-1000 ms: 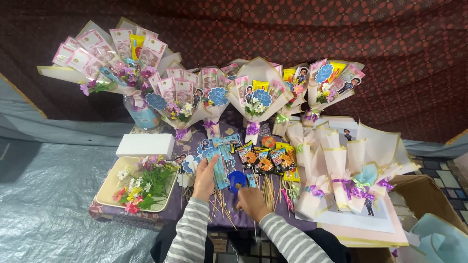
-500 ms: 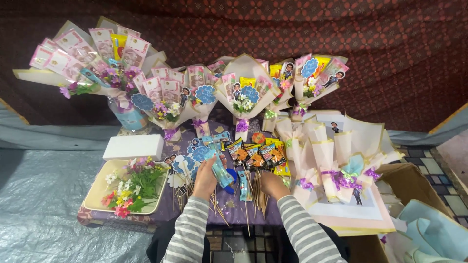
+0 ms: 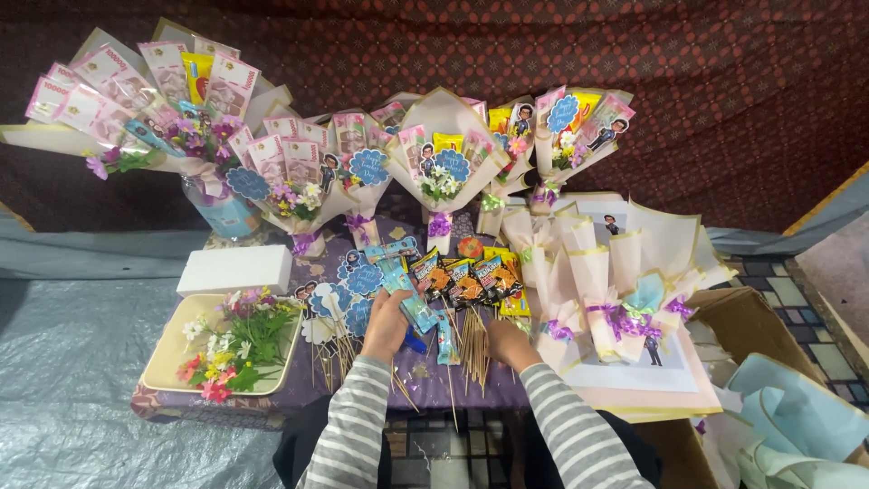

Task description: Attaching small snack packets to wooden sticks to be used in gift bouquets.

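While I lean over the low table [image 3: 181,409], my left hand [image 3: 387,324] is curled around a light blue packet on a stick [image 3: 409,299], fingers wrapped on it, packet tilted up and away from me. Grip is closed on that packet. My right hand [image 3: 507,342] rests lower, knuckles up, by the bundle of wooden skewers [image 3: 472,346]; fingers look bent around the sticks but I cannot tell for sure if they clamp anything. Both sleeves are grey and white striped.

Just past my hands lies a row of dark snack packets on skewers [image 3: 463,279], orange print, fanned side by side. Left of my left hand sits a pile of blue round paper tags on sticks [image 3: 351,292], touching the snack row's end. A small orange flower [image 3: 470,246] sits just behind the packets.

Far left on the table: cream tray [image 3: 163,362] with loose artificial flowers [image 3: 233,349], white foam block [image 3: 233,269] just behind it. To the right, a cluster of empty cream paper wraps with purple ribbons [image 3: 597,290] lies on a printed sheet [image 3: 634,373]. Along the back stand finished bouquets with banknotes and snacks [image 3: 444,154], the biggest one [image 3: 154,100] at far left in a blue vase [image 3: 228,215]. Cardboard box [image 3: 751,326] at right, pale blue paper [image 3: 797,426] beside it. Grey tarp [image 3: 63,362] covers the floor at left.
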